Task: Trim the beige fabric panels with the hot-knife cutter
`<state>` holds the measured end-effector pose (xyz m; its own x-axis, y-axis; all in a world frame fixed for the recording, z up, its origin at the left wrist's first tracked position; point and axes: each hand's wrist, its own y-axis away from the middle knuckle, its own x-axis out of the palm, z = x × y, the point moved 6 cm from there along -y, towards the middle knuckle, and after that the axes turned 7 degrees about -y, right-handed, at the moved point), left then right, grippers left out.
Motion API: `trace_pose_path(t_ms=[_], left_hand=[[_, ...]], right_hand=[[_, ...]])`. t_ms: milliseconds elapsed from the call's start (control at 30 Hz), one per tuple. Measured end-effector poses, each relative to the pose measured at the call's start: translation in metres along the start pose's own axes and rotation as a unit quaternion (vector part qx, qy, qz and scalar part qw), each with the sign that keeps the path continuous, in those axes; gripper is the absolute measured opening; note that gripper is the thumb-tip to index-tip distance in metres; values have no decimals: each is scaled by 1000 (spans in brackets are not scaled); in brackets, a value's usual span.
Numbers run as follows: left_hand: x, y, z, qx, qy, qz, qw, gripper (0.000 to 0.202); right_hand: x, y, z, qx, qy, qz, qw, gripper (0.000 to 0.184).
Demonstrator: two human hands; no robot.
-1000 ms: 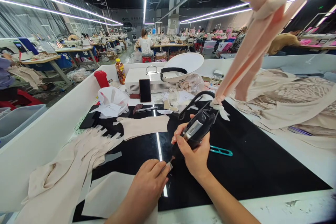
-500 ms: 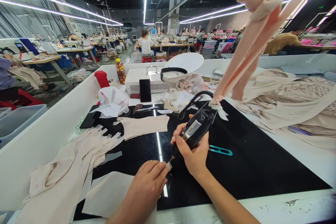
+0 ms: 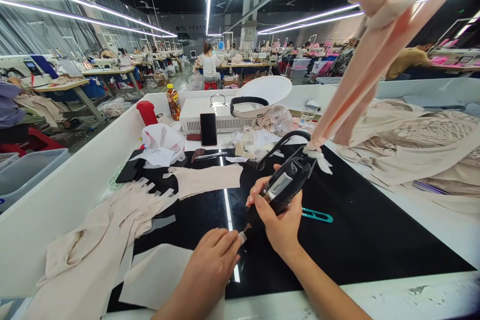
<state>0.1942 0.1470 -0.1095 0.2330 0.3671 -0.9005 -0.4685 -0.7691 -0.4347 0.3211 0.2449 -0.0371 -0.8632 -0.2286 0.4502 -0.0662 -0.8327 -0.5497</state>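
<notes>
My right hand (image 3: pixel 279 225) is wrapped round a black hand-held tool (image 3: pixel 282 186) with a silver plate, tip pointing down at the black table top (image 3: pixel 360 230). Its cable loops up to pink fabric strips (image 3: pixel 360 75) hanging from above. My left hand (image 3: pixel 213 262) pinches a small pale fabric piece (image 3: pixel 242 236) right under the tool's tip, resting on a larger beige fabric sheet (image 3: pixel 157 275). A teal thread snipper (image 3: pixel 317 216) lies just right of my right hand.
A pile of beige cut pieces (image 3: pixel 93 245) lies at the left, more beige fabric (image 3: pixel 416 145) at the right. Behind stand a white box machine (image 3: pixel 225 112), a phone (image 3: pixel 208 129), a red cup (image 3: pixel 147 112) and a bottle (image 3: pixel 173 101). People sit at sewing tables beyond.
Almost nothing differs; the view shifted slightly and my right hand with the tool sits a touch higher and rightward. My left hand keeps its pinch.
</notes>
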Motion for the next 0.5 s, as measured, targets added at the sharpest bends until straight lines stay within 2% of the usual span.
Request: trace_pose_path(t_ms=[200, 500], left_hand=[[-2, -1, 0, 0, 0, -5, 1000, 29], [0, 0, 0, -2, -4, -5, 1000, 31]], right_hand=[[-1, -3, 3, -3, -13, -13, 1000, 36], [0, 4, -2, -3, 3, 4, 1000, 35]])
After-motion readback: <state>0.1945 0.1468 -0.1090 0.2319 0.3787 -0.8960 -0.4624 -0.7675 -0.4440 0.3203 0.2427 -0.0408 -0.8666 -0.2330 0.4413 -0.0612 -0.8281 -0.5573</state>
